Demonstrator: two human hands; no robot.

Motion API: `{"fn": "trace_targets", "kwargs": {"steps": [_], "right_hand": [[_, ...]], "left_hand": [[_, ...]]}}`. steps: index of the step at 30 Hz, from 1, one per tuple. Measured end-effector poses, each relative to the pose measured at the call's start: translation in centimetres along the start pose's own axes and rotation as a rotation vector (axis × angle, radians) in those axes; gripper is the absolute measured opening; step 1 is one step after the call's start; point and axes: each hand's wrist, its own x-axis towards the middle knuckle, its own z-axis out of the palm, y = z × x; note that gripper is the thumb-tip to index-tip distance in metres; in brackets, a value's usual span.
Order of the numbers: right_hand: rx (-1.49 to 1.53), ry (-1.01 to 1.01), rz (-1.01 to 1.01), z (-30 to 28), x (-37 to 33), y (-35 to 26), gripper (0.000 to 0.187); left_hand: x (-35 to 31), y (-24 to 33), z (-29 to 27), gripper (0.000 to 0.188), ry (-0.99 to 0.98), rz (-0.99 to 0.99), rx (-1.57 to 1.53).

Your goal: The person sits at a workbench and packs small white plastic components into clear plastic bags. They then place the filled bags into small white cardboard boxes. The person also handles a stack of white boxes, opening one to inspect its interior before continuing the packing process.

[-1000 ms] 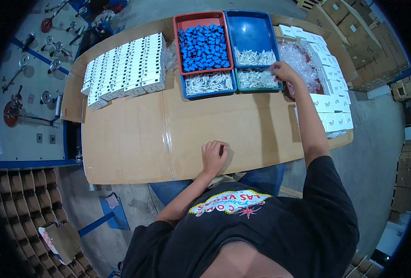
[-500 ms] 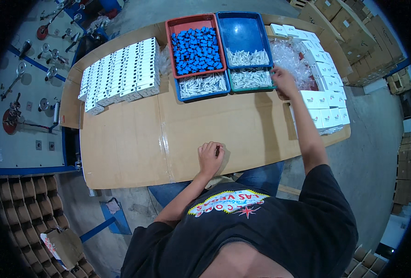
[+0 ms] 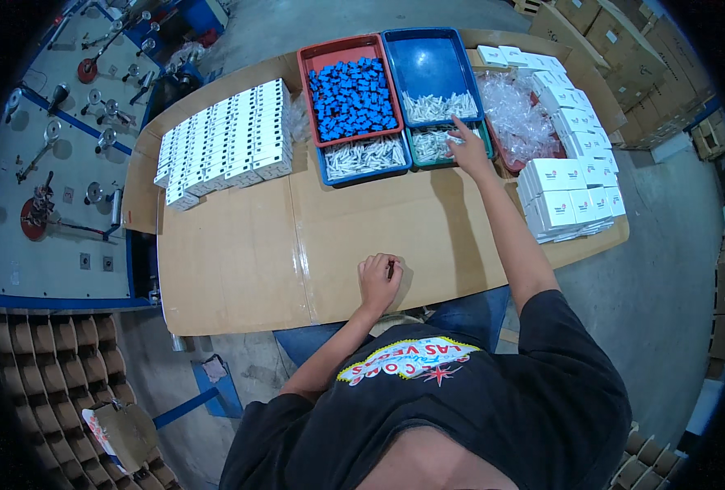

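Note:
My right hand is over the right part of the green tray, its fingers apart and nothing visible in them. Small white plastic pieces fill that tray. Low over the cardboard, close to the front edge, my left hand is curled closed; what it holds, if anything, is hidden. Behind the green tray is a blue tray with white pieces at its near end. To its left, a red tray holds many blue pieces. A lower blue tray holds more white pieces.
Rows of white boxes stand at the table's left. On the right are stacked white boxes and a tray of clear plastic bags. Cardboard covers the table. A blue-edged machine panel stands on the left.
My right hand has moved left from beside the plastic bags to over the green tray, and its fingers have spread. My left hand stays curled. The whole view has shifted slightly.

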Motion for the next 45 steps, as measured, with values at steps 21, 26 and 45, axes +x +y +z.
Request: {"fn": "trace_targets", "kwargs": {"steps": [21,26,45], "right_hand": [[-0.165,0.058,0.114,-12.2,-36.0,-2.9,0.018],[-0.130,0.137,0.260,-13.7,-39.5,-4.4,0.021],[-0.030,0.283,-0.029,-10.2,-27.3,-5.2,0.019]], "left_hand": [[-22.5,-4.0,-25.1,0.042,0.083,-0.269,0.260],[-30.9,-7.1,-22.0,0.049,0.316,-0.591,0.197],[-9.9,-4.0,-15.0,0.029,0.185,-0.074,0.076]]}}
